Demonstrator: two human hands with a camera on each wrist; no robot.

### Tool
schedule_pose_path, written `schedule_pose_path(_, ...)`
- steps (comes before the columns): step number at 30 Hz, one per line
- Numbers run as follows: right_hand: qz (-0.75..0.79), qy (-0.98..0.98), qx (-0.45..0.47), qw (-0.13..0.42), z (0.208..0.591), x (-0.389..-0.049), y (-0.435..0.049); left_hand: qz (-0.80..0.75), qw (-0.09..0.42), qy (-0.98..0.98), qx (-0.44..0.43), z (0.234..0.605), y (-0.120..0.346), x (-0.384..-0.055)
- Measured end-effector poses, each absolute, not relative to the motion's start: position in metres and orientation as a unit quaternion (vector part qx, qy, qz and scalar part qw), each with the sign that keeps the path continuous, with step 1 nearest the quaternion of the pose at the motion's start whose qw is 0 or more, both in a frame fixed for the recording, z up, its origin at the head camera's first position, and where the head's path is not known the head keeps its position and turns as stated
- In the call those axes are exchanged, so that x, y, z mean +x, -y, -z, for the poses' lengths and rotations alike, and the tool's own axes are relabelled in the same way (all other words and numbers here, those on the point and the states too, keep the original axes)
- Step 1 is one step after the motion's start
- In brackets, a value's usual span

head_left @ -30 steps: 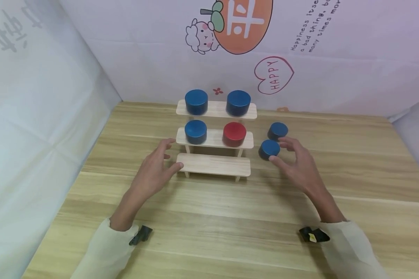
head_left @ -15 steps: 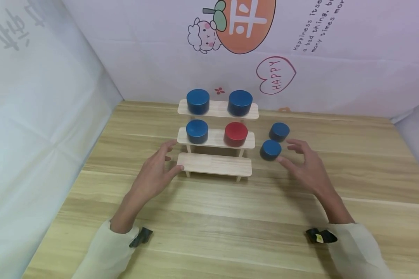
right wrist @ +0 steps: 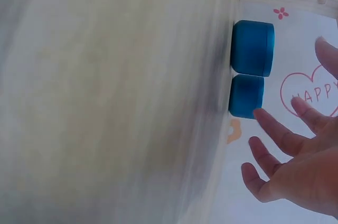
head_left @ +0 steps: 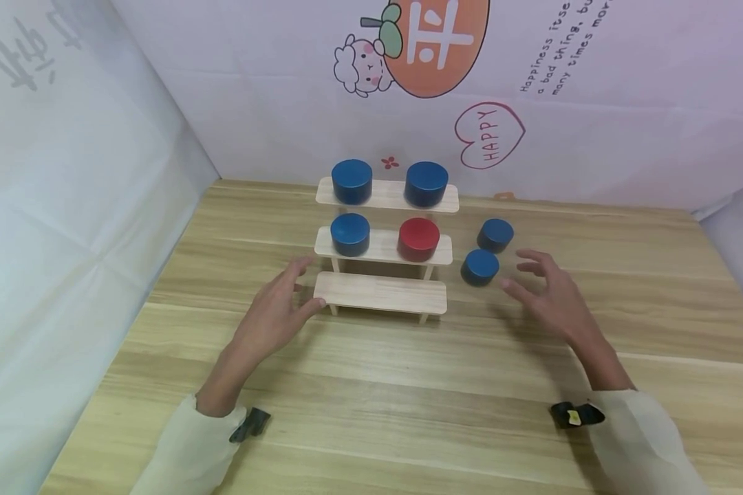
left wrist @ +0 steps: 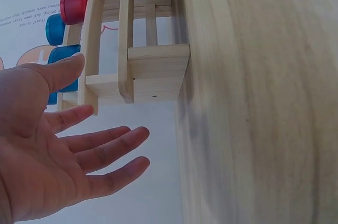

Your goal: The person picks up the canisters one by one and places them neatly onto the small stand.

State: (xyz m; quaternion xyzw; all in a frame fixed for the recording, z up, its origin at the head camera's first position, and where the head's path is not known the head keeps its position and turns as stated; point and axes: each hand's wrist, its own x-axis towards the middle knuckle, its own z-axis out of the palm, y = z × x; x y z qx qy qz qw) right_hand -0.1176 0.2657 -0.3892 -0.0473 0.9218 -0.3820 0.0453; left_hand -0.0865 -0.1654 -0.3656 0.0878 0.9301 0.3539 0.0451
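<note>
A wooden three-step stand (head_left: 380, 293) is on the table in the head view. On its top step are two blue round tins, the left one (head_left: 351, 182) and the right one (head_left: 426, 184); the middle step bears a blue tin (head_left: 349, 234) and a red tin (head_left: 418, 240). My left hand (head_left: 271, 313) hovers by the stand's left end, fingers spread and holding nothing; whether its thumb touches the stand I cannot tell. Right of the stand, two more blue tins (head_left: 495, 235) (right wrist: 252, 48) stand close together. My right hand (head_left: 557, 302) is just right of them, fingers loosely bent, holding nothing.
The wood-grain table (head_left: 371, 399) runs back to a printed white cloth (head_left: 272, 103). Another white cloth (head_left: 80, 206) hangs along the left side. A dark strap piece (head_left: 577, 415) shows at the right sleeve cuff.
My right hand has drawn away to the right from the two tins on the table. My left hand has barely moved, and the tins stay where they were.
</note>
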Motion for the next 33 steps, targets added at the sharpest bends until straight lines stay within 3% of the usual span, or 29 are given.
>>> schedule_pose_path(33,0.384,-0.913,-0.073,0.121,0.393,-0.133,-0.296,-0.333,0.062,-0.934,0.115,0.385,0.166,-0.100)
